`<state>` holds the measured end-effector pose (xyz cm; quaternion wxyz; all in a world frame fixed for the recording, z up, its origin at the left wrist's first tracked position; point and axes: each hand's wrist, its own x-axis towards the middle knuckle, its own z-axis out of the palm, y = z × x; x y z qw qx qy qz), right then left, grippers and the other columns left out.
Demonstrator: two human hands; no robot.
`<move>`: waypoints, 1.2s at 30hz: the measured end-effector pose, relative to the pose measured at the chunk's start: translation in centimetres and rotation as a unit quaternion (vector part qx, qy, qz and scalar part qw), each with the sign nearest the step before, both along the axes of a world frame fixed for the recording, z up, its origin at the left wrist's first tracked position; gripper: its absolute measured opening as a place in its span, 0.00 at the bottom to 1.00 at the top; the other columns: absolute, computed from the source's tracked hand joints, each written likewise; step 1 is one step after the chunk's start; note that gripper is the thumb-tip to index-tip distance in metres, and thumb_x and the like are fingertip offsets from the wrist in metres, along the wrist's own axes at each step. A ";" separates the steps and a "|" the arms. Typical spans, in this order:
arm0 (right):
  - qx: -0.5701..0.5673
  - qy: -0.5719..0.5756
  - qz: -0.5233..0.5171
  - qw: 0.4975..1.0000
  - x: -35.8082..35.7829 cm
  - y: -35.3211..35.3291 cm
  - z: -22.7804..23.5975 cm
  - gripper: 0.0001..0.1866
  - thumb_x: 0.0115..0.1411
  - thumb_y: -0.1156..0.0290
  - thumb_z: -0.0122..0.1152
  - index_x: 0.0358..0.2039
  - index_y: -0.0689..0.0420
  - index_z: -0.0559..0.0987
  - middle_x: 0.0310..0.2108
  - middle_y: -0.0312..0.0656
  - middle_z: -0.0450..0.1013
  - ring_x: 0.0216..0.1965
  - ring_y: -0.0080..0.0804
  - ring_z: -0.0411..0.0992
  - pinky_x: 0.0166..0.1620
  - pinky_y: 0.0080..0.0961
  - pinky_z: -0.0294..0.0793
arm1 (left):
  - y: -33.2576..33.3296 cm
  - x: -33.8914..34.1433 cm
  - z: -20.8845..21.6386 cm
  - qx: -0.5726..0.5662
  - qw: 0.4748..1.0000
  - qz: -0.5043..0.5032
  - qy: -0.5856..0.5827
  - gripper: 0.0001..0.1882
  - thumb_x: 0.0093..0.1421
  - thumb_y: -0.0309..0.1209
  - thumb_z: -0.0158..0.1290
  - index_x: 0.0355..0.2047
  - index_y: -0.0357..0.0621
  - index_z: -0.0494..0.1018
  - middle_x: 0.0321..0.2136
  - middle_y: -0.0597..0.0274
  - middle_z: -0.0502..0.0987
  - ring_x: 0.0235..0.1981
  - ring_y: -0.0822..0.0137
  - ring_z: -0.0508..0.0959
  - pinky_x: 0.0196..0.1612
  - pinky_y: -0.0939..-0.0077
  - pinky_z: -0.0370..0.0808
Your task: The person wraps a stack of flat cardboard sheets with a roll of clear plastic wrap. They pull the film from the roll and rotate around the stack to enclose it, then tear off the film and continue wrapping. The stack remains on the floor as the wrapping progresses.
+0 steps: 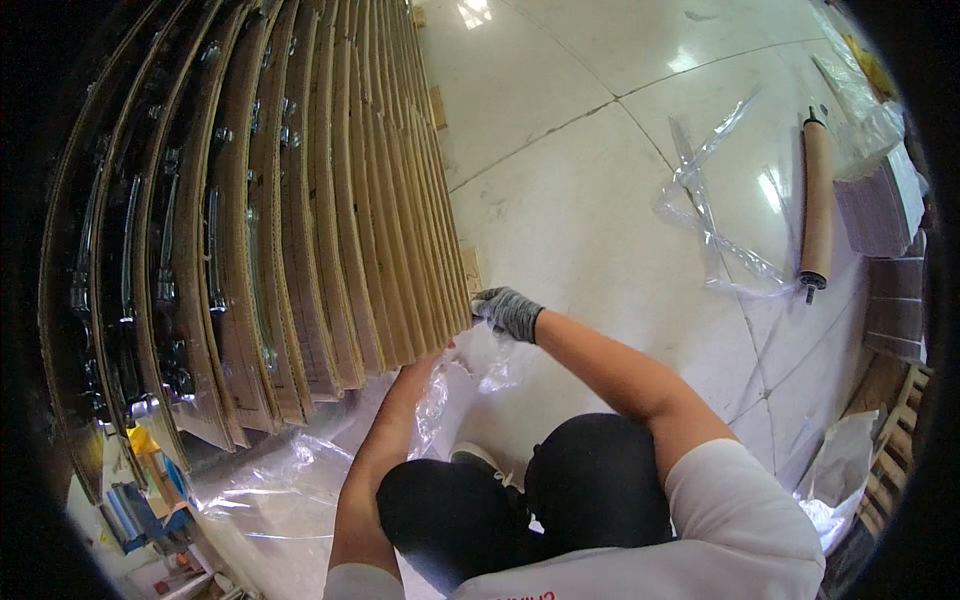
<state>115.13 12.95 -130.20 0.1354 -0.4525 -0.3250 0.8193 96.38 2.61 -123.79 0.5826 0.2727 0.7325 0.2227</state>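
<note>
A tall row of brown cardboard sheets (400,220) fills the left side, layered closely together. My right hand (510,313), in a grey knit glove, is at the near right corner of these sheets. Its fingers are curled in, and what they grip is hidden. My left forearm reaches under the near edge of the cardboard. Only a small bit of my left hand (448,346) shows there; its fingers are out of sight. Crumpled clear plastic film (430,410) lies beside my left forearm and below the sheets.
Shiny dark metal pieces (168,270) show between the leftmost sheets. On the pale floor to the right lie a loose clear plastic strip (710,220) and a brown roller (817,205). Stacked cartons (880,215) and a wooden pallet (897,440) line the right edge. My bent knees are close below.
</note>
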 end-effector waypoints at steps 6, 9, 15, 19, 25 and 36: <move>0.107 -0.055 -0.002 0.993 0.5 0.3 1.7 0.13 0.65 0.63 0.55 0.39 0.58 0.82 0.29 0.35 0.79 0.22 0.23 0.70 0.27 0.24 0.74 | -2.3 0.6 0.1 0.055 0.980 0.147 -0.123 0.15 0.62 0.38 0.59 0.45 0.44 0.77 0.37 0.66 0.77 0.36 0.72 0.75 0.38 0.72 0.73; 0.295 -0.114 0.010 0.949 0.5 3.7 1.5 0.15 0.62 0.61 0.54 0.29 0.57 0.84 0.25 0.40 0.80 0.26 0.29 0.75 0.34 0.28 0.75 | -2.4 -1.1 -2.4 0.100 0.988 0.043 -0.109 0.16 0.61 0.37 0.59 0.46 0.43 0.76 0.40 0.66 0.77 0.40 0.72 0.74 0.45 0.73 0.71; 0.259 -0.110 0.132 0.950 0.3 5.1 2.4 0.10 0.59 0.64 0.63 0.28 0.57 0.83 0.24 0.37 0.79 0.22 0.26 0.73 0.28 0.27 0.75 | -3.5 -5.5 -4.6 0.185 0.955 -0.026 0.230 0.20 0.63 0.39 0.57 0.51 0.39 0.74 0.48 0.61 0.76 0.52 0.67 0.72 0.58 0.73 0.65; 0.367 -0.203 0.073 0.905 0.2 6.1 2.4 0.07 0.55 0.67 0.65 0.27 0.57 0.83 0.26 0.40 0.81 0.28 0.27 0.76 0.40 0.28 0.76 | -3.3 -4.8 -4.0 0.171 0.970 0.003 0.171 0.18 0.64 0.37 0.55 0.51 0.40 0.74 0.48 0.62 0.76 0.50 0.66 0.73 0.54 0.69 0.68; 0.311 -0.157 -0.035 0.937 -1.3 9.3 -0.1 0.12 0.50 0.61 0.65 0.27 0.56 0.83 0.27 0.47 0.80 0.31 0.39 0.79 0.40 0.31 0.77 | -4.1 -6.6 -4.4 0.266 0.803 -0.302 0.439 0.09 0.66 0.32 0.47 0.40 0.44 0.75 0.41 0.57 0.78 0.45 0.56 0.76 0.51 0.57 0.69; 0.418 -0.302 -0.011 0.857 3.2 8.3 4.4 0.14 0.59 0.57 0.56 0.40 0.50 0.79 0.38 0.50 0.79 0.42 0.50 0.76 0.47 0.45 0.74 | -5.1 -10.5 -7.4 0.180 0.906 -0.230 0.306 0.22 0.66 0.43 0.51 0.53 0.40 0.69 0.50 0.53 0.75 0.48 0.58 0.76 0.49 0.55 0.71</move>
